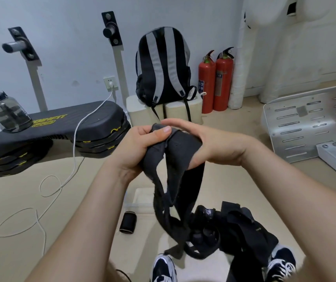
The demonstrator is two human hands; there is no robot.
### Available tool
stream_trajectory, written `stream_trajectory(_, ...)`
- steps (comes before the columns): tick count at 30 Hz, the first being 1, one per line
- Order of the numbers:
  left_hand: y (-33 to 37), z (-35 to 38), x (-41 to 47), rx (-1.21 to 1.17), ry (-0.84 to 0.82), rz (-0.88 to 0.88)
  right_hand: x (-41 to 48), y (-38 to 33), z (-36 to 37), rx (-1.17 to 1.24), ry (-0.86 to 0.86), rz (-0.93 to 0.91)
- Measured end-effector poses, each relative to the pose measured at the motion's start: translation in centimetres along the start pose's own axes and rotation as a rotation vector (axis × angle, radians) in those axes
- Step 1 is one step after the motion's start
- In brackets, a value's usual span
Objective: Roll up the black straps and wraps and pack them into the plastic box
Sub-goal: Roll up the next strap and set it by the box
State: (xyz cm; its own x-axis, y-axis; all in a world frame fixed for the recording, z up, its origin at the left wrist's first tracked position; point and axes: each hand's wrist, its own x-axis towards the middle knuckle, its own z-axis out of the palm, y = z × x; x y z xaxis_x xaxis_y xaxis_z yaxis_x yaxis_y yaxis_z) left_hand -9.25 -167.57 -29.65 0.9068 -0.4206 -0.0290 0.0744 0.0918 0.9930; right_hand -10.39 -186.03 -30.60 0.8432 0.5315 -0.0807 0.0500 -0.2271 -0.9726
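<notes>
Black straps point(242, 226) heaped, tangled and unrolled, on floor point(20, 190) at shoes point(164, 267). One rolled wrap point(128, 222) just left of heap. Above: left hand point(140, 147) and right hand point(209, 143) both grip dark wrap point(183, 147) at its top, tail hanging slack; probably starting a roll. Cloth soft, frayed. Backpack point(163, 64) beyond.

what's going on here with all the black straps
A person holds one end of a black wrap up in front of them, gripped by both the left hand and the right hand. Its long tail hangs down to a pile of black straps on the floor by their shoes. One rolled wrap lies nearby.
</notes>
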Motion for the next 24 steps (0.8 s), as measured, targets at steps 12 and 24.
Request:
stream_trajectory(12,2.0,-3.7,-0.1,-0.269,0.352,0.259,0.2,1.9,-3.2,0.394,0.89,0.061)
stream_trajectory(24,-2.3,-5.9,1.1,0.995,-0.078,-0.378,0.0,2.0,-5.0,0.941,0.944,0.166)
